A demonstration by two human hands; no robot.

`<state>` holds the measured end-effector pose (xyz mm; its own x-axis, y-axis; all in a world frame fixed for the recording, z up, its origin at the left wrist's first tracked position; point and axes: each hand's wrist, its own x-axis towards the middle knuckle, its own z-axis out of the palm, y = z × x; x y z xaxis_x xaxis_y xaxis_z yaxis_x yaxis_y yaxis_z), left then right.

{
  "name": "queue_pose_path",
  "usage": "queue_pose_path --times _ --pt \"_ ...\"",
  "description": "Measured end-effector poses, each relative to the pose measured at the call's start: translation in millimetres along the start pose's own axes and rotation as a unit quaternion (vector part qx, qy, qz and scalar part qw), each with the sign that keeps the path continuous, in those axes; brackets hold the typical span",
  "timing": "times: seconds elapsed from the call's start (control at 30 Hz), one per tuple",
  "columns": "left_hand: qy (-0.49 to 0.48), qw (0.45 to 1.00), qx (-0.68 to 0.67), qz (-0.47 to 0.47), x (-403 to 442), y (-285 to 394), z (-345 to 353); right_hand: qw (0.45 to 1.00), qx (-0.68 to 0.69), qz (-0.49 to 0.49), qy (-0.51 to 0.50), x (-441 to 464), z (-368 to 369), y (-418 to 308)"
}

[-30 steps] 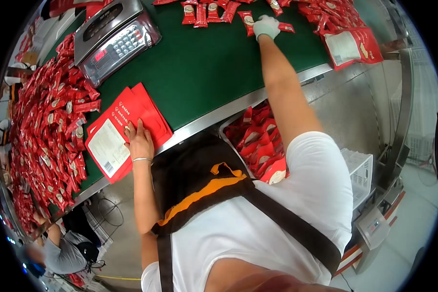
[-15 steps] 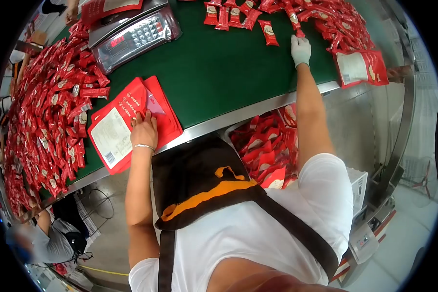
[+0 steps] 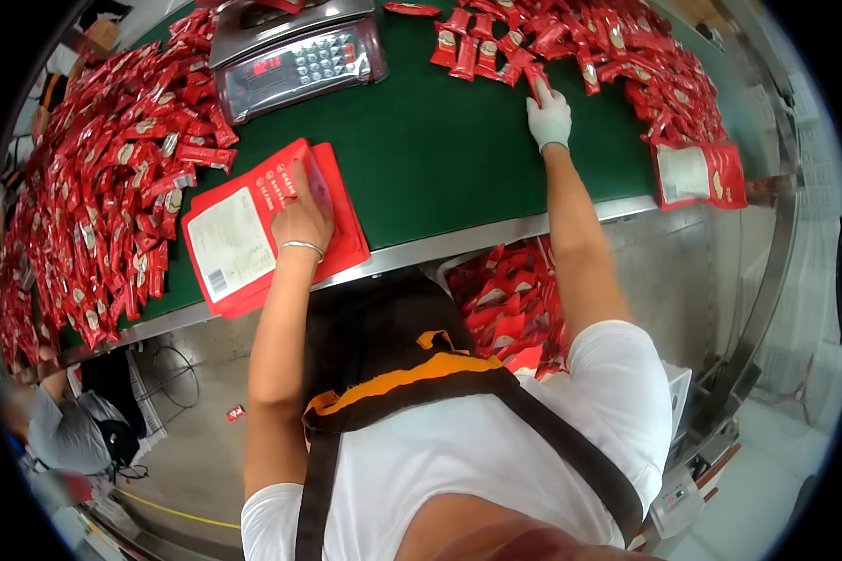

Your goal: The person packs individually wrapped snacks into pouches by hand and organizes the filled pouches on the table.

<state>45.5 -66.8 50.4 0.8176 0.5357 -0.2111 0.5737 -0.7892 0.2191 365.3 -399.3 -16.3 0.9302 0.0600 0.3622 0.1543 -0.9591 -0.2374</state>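
My bare left hand [image 3: 301,220], a bracelet at its wrist, lies on a stack of flat red pouches [image 3: 226,245] with white label panels. Its index finger is stretched out along the top pouch; the thumb side is partly hidden. Farther right, my right hand [image 3: 549,122] wears a white glove and reaches over the green table. The outstretched index finger touches a small red wrapped packet [image 3: 535,75] near a short row of similar packets [image 3: 465,56]. I see no grip around that packet.
A digital scale [image 3: 295,61] stands behind the pouches. Heaped red packets [image 3: 112,178] cover the table's left; another heap [image 3: 664,70] lies right. A filled pouch [image 3: 700,175] rests at the edge. Below is a bin of red pouches [image 3: 505,299]. Another person [image 3: 70,430] is lower left.
My right hand has moved left, from a packet at the right heap to one beside the short row. My left hand's index finger has stretched forward on the pouch. The view has shifted.
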Motion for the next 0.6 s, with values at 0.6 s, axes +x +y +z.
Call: queue_pose_path --times 0.6 --pt "0.223 0.874 -0.409 0.138 -7 -38 38 0.81 0.281 -0.467 -0.217 -184 -80 -208"
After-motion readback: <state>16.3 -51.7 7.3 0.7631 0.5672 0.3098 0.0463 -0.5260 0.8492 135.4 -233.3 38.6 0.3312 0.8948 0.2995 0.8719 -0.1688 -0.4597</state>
